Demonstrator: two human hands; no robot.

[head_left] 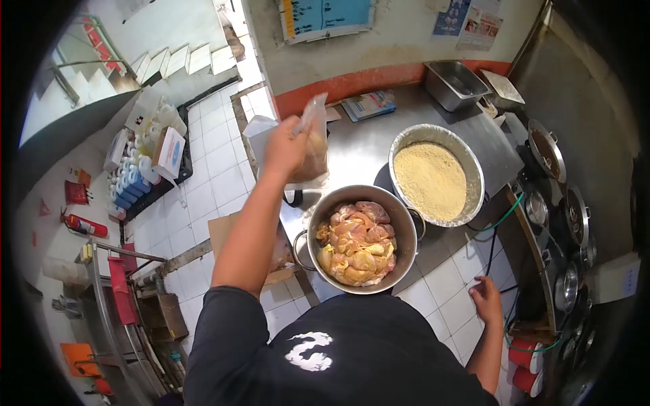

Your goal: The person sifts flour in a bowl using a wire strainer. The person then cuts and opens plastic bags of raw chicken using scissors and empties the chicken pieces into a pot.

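My left hand (pixel 287 145) is closed on the gathered top of a clear plastic bag (pixel 314 154) with something pale brown inside, held over the left end of the steel table (pixel 359 145). Below it stands a deep metal pot (pixel 313 233) with two side handles, filled with pieces of raw chicken (pixel 359 247). Just beyond, to the right, a wide metal pot (pixel 475 162) contains a pale yellow, crumbly powder (pixel 430 181). My right hand (pixel 486 301) hangs low at my right side, away from both pots, its fingers loosely bent and apart with nothing in them.
A steel food pan (pixel 457 84) and a printed packet (pixel 369 105) sit at the table's back. Pans (pixel 546 150) line the right side, with a green hose (pixel 504 215) beneath. On the left are bottles (pixel 135 179), a cardboard box (pixel 227 233) and a fire extinguisher (pixel 84 225).
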